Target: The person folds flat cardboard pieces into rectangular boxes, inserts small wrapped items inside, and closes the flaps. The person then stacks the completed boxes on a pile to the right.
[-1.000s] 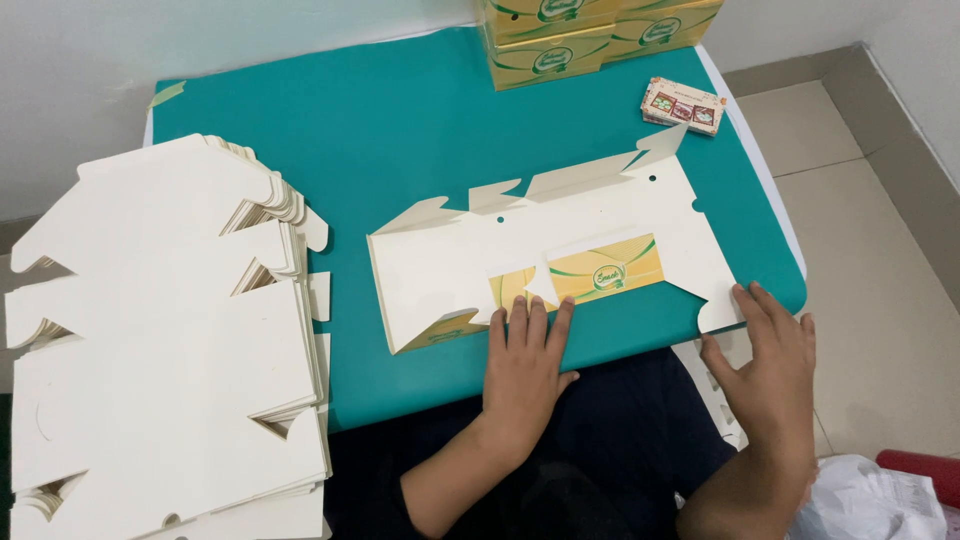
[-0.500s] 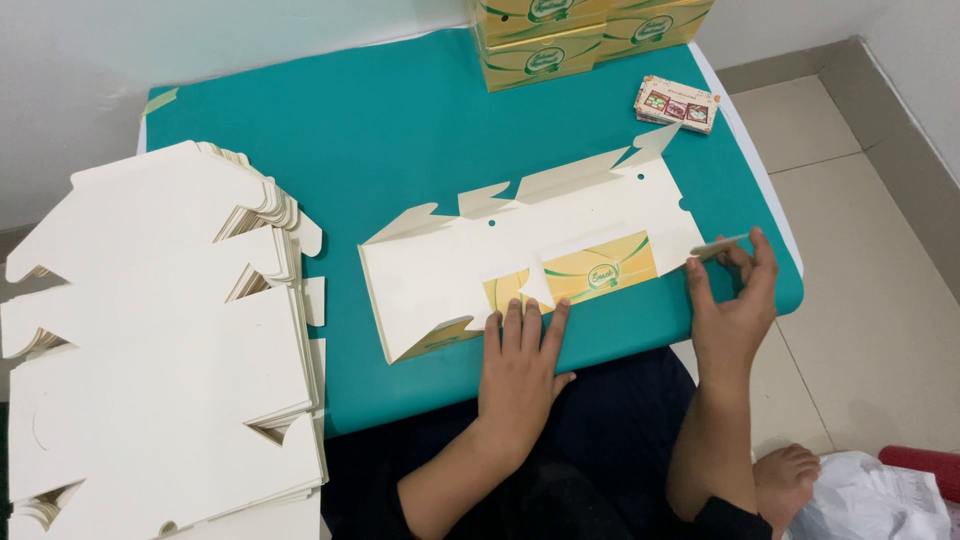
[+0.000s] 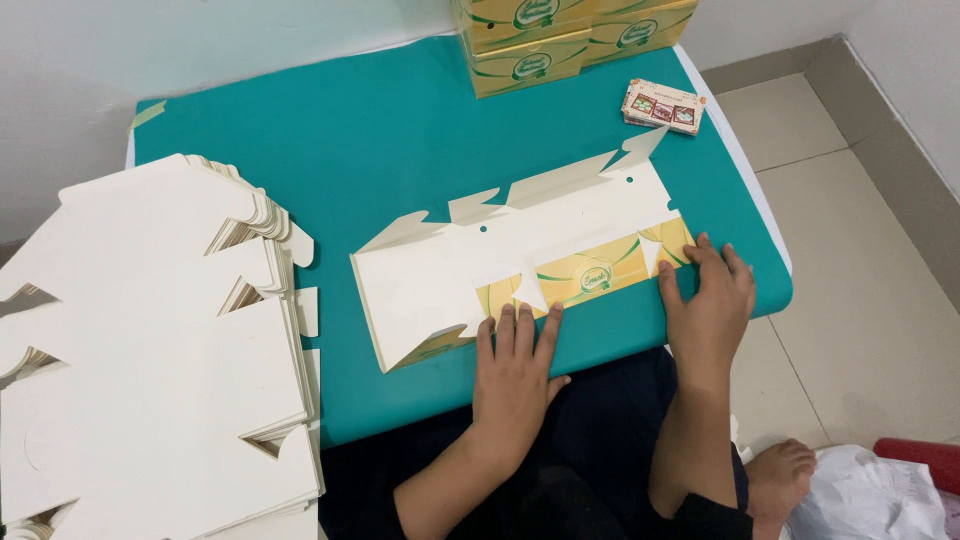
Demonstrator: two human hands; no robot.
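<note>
A flat die-cut cardboard box blank (image 3: pixel 470 262), cream inside with a yellow and green printed strip folded up along its near edge, lies on the teal table (image 3: pixel 350 140). My left hand (image 3: pixel 515 375) presses flat on the near edge of the blank at the folded strip. My right hand (image 3: pixel 708 295) lies flat on the blank's right end, fingers on the folded flap. Neither hand grips anything.
A tall stack of flat cream box blanks (image 3: pixel 150 350) fills the left side. Assembled yellow and green boxes (image 3: pixel 560 35) stand at the table's far edge. A small printed card box (image 3: pixel 663 106) lies at the far right. A white bag (image 3: pixel 870 495) lies on the floor.
My right hand moved from off the table's right edge up onto the blank's right end and folded the near flap over. My left hand stayed pressed on the near edge.
</note>
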